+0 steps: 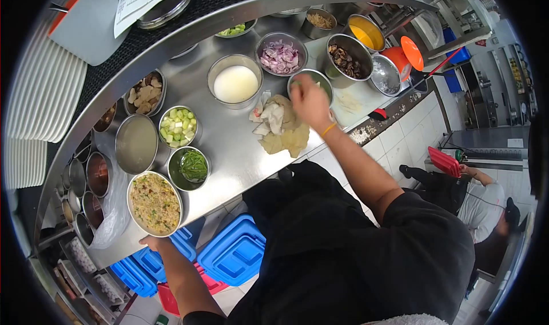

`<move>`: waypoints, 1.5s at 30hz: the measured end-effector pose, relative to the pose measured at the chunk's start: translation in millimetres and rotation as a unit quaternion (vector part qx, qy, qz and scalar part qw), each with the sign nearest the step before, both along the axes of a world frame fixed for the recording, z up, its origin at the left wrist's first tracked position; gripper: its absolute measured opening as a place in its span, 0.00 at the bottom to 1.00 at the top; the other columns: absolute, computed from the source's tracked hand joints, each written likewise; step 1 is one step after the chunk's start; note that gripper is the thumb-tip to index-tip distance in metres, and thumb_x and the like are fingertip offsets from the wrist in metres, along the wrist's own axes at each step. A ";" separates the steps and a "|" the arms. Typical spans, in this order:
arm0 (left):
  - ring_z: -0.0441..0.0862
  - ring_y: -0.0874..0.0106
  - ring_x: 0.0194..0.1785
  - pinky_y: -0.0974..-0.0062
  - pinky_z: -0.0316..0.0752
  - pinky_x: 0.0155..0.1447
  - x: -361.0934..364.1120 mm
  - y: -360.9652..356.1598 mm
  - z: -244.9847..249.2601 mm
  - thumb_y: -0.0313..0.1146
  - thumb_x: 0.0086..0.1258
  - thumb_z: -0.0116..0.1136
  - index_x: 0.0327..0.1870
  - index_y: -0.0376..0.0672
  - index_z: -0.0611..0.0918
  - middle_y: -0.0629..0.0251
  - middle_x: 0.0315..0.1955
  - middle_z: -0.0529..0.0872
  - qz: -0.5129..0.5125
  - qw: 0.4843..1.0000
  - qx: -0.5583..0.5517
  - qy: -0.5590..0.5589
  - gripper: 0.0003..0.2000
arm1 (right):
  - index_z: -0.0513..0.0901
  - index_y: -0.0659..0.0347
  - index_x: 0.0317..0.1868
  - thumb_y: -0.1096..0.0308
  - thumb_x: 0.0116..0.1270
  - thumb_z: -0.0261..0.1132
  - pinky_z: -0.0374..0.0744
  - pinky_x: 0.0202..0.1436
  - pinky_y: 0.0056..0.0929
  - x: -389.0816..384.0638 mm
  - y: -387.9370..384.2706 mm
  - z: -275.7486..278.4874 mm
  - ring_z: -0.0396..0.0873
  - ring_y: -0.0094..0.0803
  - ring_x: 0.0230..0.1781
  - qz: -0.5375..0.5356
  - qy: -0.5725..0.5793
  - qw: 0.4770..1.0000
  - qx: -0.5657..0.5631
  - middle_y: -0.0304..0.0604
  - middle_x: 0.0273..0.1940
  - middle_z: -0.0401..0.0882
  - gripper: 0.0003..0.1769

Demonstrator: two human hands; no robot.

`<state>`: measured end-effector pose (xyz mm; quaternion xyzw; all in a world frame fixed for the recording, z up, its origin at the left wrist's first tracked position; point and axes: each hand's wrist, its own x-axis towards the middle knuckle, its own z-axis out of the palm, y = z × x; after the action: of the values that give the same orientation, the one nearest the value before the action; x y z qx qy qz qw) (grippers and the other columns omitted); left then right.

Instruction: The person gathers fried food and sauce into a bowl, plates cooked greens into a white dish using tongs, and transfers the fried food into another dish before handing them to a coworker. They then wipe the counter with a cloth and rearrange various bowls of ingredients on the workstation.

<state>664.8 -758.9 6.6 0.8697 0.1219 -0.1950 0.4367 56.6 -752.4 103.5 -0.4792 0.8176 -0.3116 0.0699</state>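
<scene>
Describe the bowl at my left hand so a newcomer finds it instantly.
On the steel counter, go to the near edge, where the left hand grips a rim. That bowl alone holds a yellowish minced mix flecked green; its neighbours hold green shreds and pale liquid.

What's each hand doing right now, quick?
Left hand: grip closed on the rim of the rice bowl.
Right hand: fingers bunched over the small steel bowl; what it holds cannot be told.

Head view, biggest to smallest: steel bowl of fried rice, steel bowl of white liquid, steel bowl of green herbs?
1. Steel bowl of fried rice and steel bowl of white liquid: look alike, not ranked.
2. Steel bowl of green herbs: smallest.
</scene>
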 end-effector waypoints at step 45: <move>0.84 0.43 0.59 0.51 0.79 0.64 34.3 -1.4 -38.9 0.70 0.78 0.35 0.58 0.20 0.81 0.40 0.57 0.86 -0.030 0.991 0.105 -0.072 0.47 | 0.81 0.68 0.41 0.46 0.77 0.63 0.69 0.15 0.27 -67.7 107.2 -1.2 0.71 0.24 0.14 -0.166 -0.346 0.918 0.099 0.45 0.26 0.82 0.27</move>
<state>699.2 -760.3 -32.3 0.9259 0.0832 -0.1309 0.3443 -11.2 -645.2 102.3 -0.1894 0.8366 -0.3825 0.3433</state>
